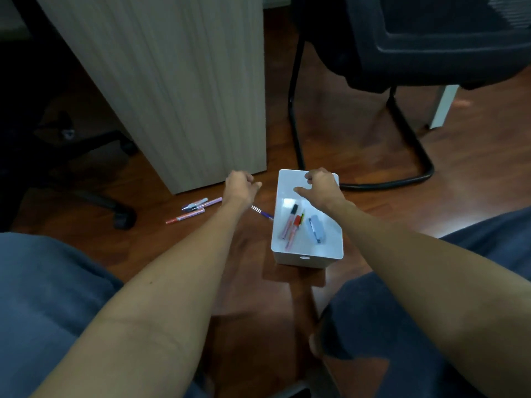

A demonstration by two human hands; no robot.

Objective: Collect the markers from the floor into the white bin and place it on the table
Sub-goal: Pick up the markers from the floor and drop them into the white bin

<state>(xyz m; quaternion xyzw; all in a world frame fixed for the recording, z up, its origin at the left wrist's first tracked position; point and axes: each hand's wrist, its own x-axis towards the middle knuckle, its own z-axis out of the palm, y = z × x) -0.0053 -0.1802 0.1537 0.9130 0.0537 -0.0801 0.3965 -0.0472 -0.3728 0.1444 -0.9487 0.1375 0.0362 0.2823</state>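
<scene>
A white bin [309, 255] stands on the wooden floor between my knees. Inside it lie a few markers [290, 225] and a pale blue object [316, 229]. My right hand [320, 186] hovers over the bin's far end, fingers spread, holding nothing. My left hand [240, 186] is just left of the bin above the floor, fingers loosely curled, with nothing visible in it. On the floor to the left lie a red marker [185, 216], a pink marker [211, 201] and a blue-and-white pen [194, 204]. A purple pen [263, 213] lies partly hidden under my left wrist.
A light wooden desk panel [184, 90] rises just behind the pens. A black chair with a looped metal base [402, 179] stands behind the bin at right. Another chair's wheeled base [120, 216] is at left. My knees in blue trousers [48, 282] frame the floor.
</scene>
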